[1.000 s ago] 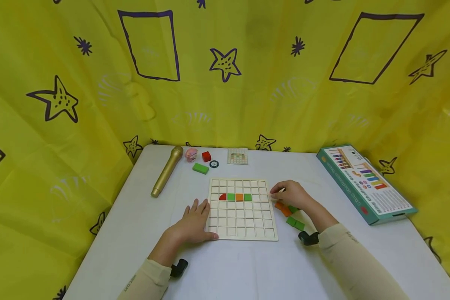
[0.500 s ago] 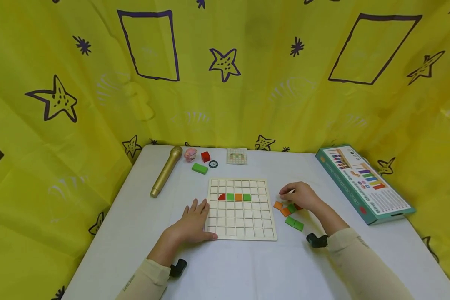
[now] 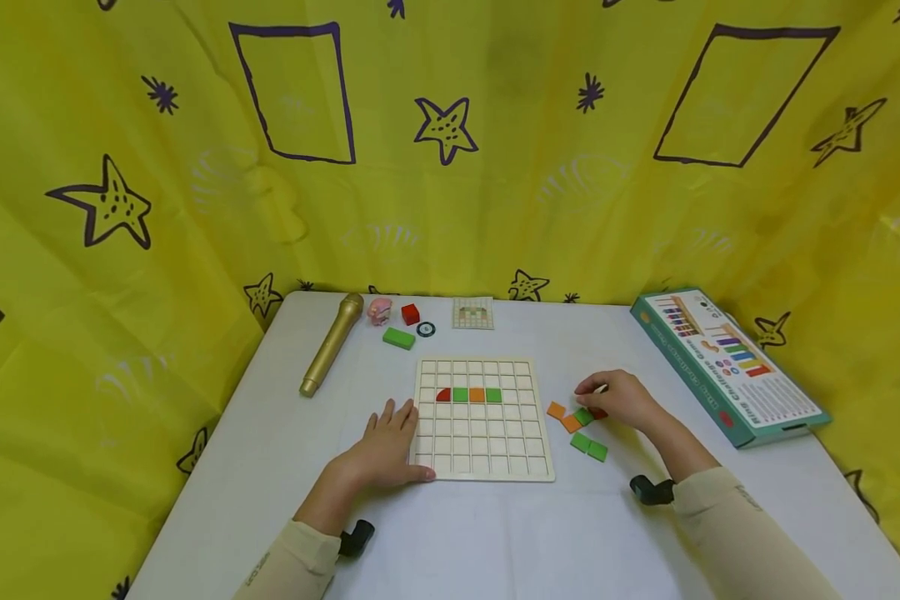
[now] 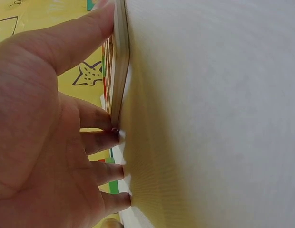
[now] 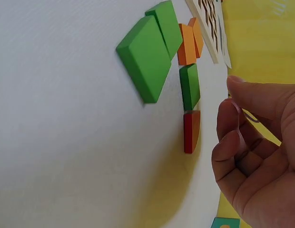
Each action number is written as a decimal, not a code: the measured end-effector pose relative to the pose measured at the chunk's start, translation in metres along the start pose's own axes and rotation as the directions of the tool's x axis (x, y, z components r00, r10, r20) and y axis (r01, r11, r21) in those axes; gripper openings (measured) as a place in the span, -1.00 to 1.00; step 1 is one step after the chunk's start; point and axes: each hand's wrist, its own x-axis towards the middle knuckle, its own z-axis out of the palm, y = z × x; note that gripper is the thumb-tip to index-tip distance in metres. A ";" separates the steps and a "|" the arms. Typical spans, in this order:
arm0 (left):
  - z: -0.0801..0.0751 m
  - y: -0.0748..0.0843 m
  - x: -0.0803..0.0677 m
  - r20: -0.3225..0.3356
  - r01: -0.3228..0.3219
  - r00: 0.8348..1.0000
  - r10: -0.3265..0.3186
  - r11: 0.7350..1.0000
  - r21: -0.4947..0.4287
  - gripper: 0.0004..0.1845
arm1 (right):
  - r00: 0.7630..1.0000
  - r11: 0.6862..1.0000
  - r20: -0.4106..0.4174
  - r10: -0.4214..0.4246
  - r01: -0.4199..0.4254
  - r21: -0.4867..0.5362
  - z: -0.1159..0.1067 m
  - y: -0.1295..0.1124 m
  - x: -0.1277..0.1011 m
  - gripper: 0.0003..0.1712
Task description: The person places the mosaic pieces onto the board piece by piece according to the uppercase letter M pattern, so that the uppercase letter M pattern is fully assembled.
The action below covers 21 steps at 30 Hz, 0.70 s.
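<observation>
Wooden grid board (image 3: 483, 450) under left hand (image 3: 386, 450); right hand (image 3: 618, 398) above red tile (image 5: 191, 130).

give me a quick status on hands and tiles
Left hand flat, steadying grid board. Right hand loosely curled, empty, over red tile. Nothing in the way.

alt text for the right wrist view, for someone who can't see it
The right hand hovers with loosely curled fingers, holding nothing, beside a red tile on a white table. Past the red tile lie a small green tile, two orange tiles and two larger green tiles, with the edge of the wooden grid board beyond.
</observation>
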 end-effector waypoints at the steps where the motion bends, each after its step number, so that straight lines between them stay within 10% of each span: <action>1: 0.000 0.000 0.000 0.000 0.000 1.000 0.000 1.000 0.001 0.18 | 1.000 1.000 0.000 0.003 -0.003 -0.003 0.000 0.002 -0.001 -0.74; 21: 0.001 0.001 0.000 -0.002 -0.002 1.000 0.002 1.000 0.004 0.17 | 0.999 0.999 0.045 -0.027 0.026 0.031 -0.005 0.028 -0.017 -0.66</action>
